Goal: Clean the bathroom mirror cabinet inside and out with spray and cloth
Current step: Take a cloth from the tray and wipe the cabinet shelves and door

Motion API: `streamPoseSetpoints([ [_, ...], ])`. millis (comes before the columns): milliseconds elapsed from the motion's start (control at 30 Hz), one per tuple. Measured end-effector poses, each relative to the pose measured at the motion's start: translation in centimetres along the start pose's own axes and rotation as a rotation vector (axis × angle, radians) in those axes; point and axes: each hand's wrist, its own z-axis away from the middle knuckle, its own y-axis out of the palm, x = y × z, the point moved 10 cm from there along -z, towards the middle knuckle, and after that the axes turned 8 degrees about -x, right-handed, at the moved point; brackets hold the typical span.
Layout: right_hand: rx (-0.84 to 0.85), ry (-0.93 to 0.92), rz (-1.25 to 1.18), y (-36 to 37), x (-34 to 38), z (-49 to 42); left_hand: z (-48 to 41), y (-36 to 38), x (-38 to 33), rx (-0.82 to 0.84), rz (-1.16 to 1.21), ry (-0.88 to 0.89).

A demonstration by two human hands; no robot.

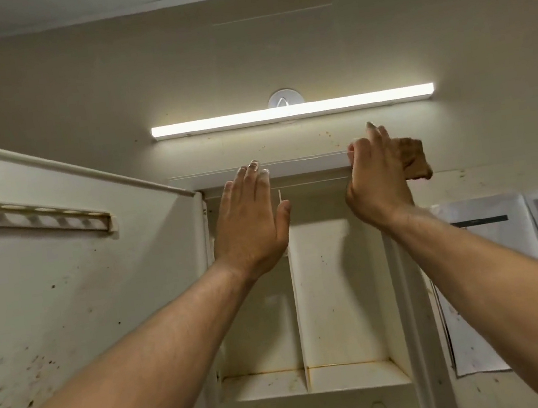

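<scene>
The white wall cabinet (326, 299) hangs open in front of me, its stained inside split by an upright divider above a shelf. Its door (74, 283) is swung out to the left and speckled with dirt. My left hand (250, 216) lies flat with straight fingers against the cabinet's top front edge. At the top right corner my right hand (376, 178) grips a brown cloth (413, 159), which presses on the cabinet's top edge. No spray bottle is in view.
A lit tube lamp (292, 112) is mounted on the wall just above the cabinet. Papers (510, 256) are pinned to the wall at the right. A plastic rack (31, 216) runs across the inside of the door.
</scene>
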Motion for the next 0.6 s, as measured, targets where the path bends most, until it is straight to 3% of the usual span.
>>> streamPoseSetpoints([
  [133, 0.105, -0.382, 0.133, 1.9, 3.1, 0.6, -0.8, -0.3, 2.1, 0.006, -0.035, -0.047],
  [200, 0.047, -0.333, 0.146, 1.4, 2.4, -0.2, -0.8, -0.7, 3.1, -0.014, -0.022, -0.088],
  [333, -0.072, -0.039, -0.002, 1.8, 3.4, -0.5, -0.1, -1.5, 4.7, -0.027, 0.007, -0.100],
  [467, -0.067, -0.312, -0.043, 4.7, 10.6, 1.7, 0.3, -2.6, 6.2, -0.060, 0.000, -0.094],
  [600, -0.019, -0.447, -0.135, 6.2, 16.9, 1.5, 0.1, -3.7, 6.3, -0.141, 0.122, -0.173],
])
